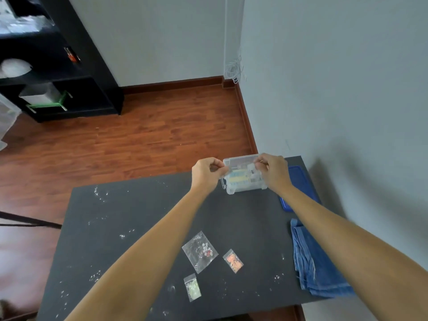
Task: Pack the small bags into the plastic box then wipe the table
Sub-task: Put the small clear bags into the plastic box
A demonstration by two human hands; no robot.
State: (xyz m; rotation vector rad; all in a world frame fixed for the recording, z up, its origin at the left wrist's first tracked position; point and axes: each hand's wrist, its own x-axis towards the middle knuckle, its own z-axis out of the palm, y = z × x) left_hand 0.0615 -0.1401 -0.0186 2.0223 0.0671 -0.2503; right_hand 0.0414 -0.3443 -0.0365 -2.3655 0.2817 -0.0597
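nearest the lens, two bare forearms reaching away over a dark table (143, 214) speckled with small white flecks; between the forearms, three small bags flat on the tabletop: a yellow-green bag (192, 287) closest, a larger clear bag (200, 251) with white and red bits beyond it, an orange bag (233, 261) just to its right, all three apart from one another; to the right, a folded blue cloth (317, 265) near the table's right edge, partly under the right forearm; further back, a flat blue lid (298, 179) against the far right side, also partly covered by the arm; at the far edge, a clear plastic box (243, 179) standing open on the table, pale blue and yellowish packets visible through its walls; above the box, a small transparent bag (240, 164) stretched between both hands, hard to tell apart from the box behind it; left hand (206, 173) with fingers curled in, thumb and fingertips pinched on the bag's left end; right hand (273, 172) likewise curled, pinching the right end; both hands at about the same height over the box's rim, contact with the box itself impossible to tell; beyond the table, reddish wooden floor (162, 133), grey walls, a black shelf unit (69, 72) at upper left
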